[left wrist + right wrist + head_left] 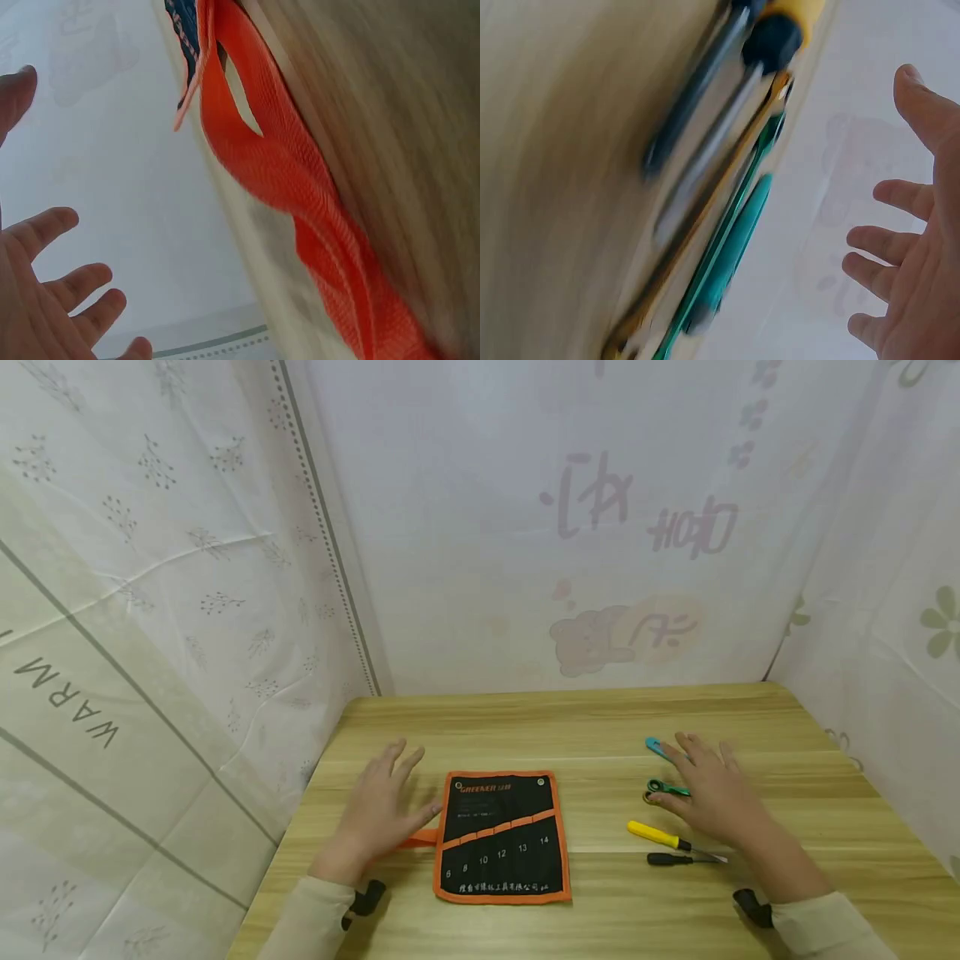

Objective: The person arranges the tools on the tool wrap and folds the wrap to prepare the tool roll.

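Fingers spread, my left hand (378, 810) hovers left of a black tool pouch (498, 797) with orange edging and numbered pockets. An orange strap (300, 180) runs from the pouch's left side, below that hand. My right hand (712, 793), its fingers also apart, is over several tools and holds nothing. Partly hidden behind it lie a blue tool (655, 744), a green ratchet wrench (658, 786) and a bronze wrench (697, 217). Nearer the front are a yellow-handled screwdriver (652, 833) and a black-handled screwdriver (667, 859), side by side.
Everything lies on a wood-grain table (600, 918). Printed cloth (465, 527) hangs behind the table's back edge and along both sides. Black wrist mounts (367, 899) are strapped at both sleeves.
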`<state>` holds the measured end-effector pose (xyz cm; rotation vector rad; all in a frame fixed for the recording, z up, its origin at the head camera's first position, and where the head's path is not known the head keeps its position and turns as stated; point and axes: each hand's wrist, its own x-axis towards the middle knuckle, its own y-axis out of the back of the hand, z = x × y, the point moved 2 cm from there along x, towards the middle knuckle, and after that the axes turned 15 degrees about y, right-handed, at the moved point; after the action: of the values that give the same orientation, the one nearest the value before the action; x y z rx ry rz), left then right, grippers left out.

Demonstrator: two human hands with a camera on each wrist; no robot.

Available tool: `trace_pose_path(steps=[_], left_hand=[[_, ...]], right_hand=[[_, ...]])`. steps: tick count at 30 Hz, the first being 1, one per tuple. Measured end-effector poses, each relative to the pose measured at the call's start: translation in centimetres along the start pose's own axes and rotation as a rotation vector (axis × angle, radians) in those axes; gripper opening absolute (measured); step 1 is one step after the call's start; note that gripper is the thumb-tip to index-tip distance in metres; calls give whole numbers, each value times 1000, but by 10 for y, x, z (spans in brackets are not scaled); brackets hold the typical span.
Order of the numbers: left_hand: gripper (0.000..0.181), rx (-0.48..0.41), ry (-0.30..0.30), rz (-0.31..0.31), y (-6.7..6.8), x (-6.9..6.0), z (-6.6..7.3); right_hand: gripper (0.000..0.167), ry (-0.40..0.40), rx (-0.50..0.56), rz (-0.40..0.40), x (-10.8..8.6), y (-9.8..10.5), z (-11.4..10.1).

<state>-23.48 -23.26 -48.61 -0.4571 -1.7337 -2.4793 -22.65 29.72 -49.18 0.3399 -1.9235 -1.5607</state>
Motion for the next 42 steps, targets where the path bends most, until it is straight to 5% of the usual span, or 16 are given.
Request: trace_pose_path(steps=[9,21,32,36,42], left_hand=[[80,-61,-48,7,-3,-13,8],[74,-112,-42,-61,-8,-40,25],[70,-150,53,-244,-9,-66,41],[63,-178,37,-312,-10,-75,47],[55,-112,-4,-324,-14,-84,53]], right_hand=[[80,53,41,3,10,-15,-36],[67,148,91,-89,27,-25,-81],[64,193,124,-134,44,-38,-109],[67,194,121,-172,51,-40,-116],[68,209,131,-191,60,-43,-122]])
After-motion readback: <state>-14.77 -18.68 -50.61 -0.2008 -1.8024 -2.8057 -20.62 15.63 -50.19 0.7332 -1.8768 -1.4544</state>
